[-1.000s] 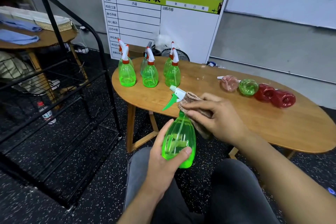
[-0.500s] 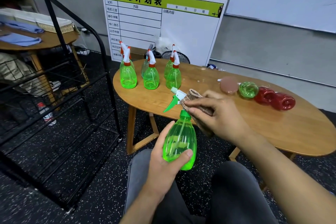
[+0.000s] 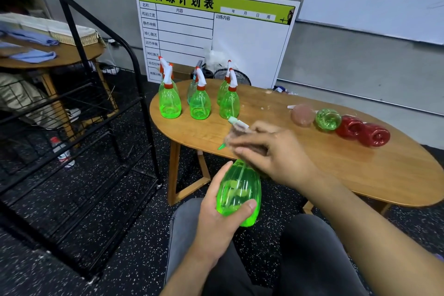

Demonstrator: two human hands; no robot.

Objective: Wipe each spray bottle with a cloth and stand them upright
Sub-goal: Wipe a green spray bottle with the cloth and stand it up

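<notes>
My left hand (image 3: 219,218) grips the body of a green spray bottle (image 3: 239,190) over my lap, in front of the wooden table (image 3: 336,170). My right hand (image 3: 271,151) holds a brown cloth (image 3: 234,137) around the bottle's neck and white trigger head; the cloth is blurred and mostly hidden by my fingers. Several green bottles (image 3: 199,103) stand upright at the table's left end. A pink bottle (image 3: 302,114), a green bottle (image 3: 328,119) and two red bottles (image 3: 362,132) lie on their sides at the right.
A black metal rack (image 3: 79,127) stands close on the left. Behind it a round table (image 3: 72,53) carries blue cloths and a basket. A printed board (image 3: 211,29) leans on the wall behind the wooden table. A small plastic bottle (image 3: 61,151) stands on the floor.
My right hand with the cloth has slid up from the bottle's shoulder onto the neck and trigger head. The left hand keeps its grip on the body.
</notes>
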